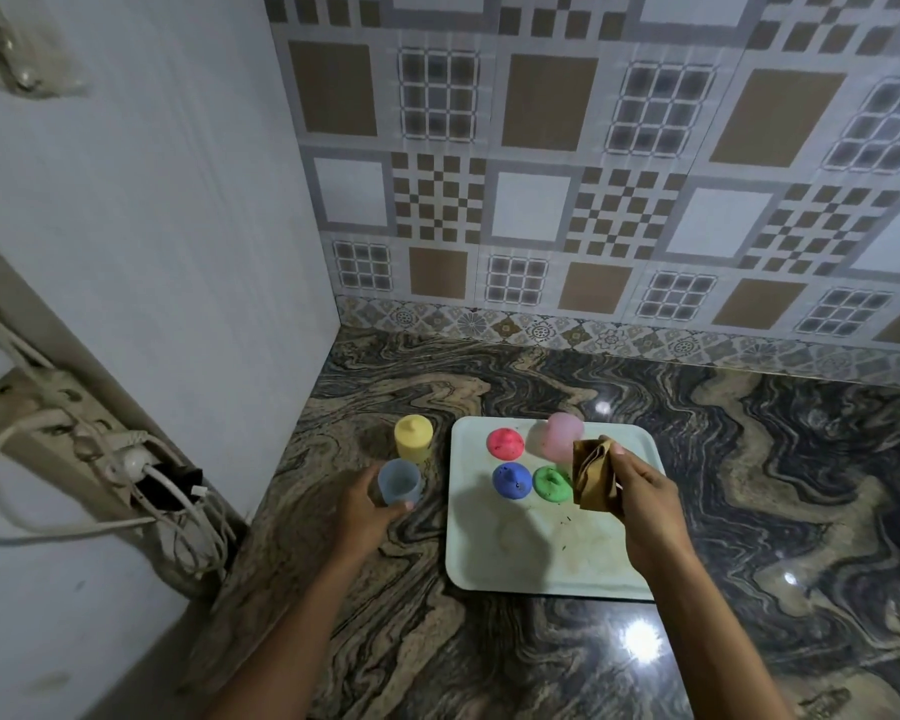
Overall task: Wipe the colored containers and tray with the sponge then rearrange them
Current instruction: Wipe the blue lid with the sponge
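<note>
The tray [541,558] lies on a swirled stone counter [749,485], wall [152,252] close left, open room near and right; red cup [506,442], pink cup [561,433], blue cup [512,479] and green cup [551,482] crowd its far half. The left hand [365,504] grips a pale cup [399,482] left of the tray, by the yellow cup [413,438]; the right hand [640,493] pinches a folded brown sponge [592,472], perhaps cloth, just right of the green cup.

Near half of tray [541,561] open. Far half blocked: red container [505,443], pink container [561,434], blue container [511,479], green container [551,483]. On my left, yellow container [413,438]; counter [780,491] right open.
</note>
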